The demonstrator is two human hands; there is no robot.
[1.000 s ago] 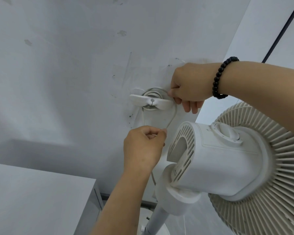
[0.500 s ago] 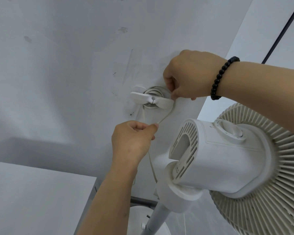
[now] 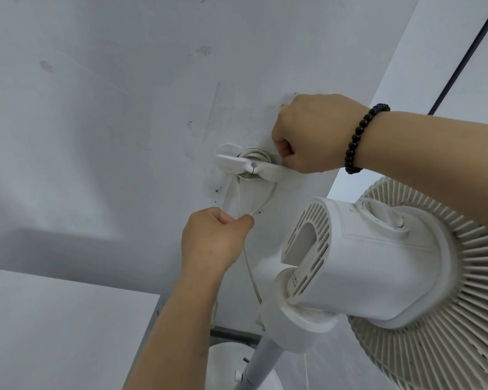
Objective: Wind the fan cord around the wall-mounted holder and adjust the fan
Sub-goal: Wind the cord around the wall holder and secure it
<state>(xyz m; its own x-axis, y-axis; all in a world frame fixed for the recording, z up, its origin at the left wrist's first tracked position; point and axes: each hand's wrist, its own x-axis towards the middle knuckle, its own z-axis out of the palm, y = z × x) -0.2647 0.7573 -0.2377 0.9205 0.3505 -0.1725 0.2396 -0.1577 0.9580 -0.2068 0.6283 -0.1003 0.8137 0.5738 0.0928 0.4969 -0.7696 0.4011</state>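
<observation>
A white wall-mounted holder with two flat wings sticks out of the white wall, with several turns of thin white cord coiled behind the wings. My right hand, wearing a black bead bracelet, pinches the cord at the holder's right wing. Below it my left hand pinches the cord, which loops down from the holder to my fingers and then runs down toward the fan. The white standing fan fills the lower right, its motor housing facing me.
A white cabinet top lies at the lower left, against the wall. The fan's pole and round base stand below my left forearm. A black line runs up the right-hand wall past the wall corner.
My left hand has moved left and slightly up with the cord, pulling the loop under the holder. My right hand rose, then settled against the holder's right wing.
</observation>
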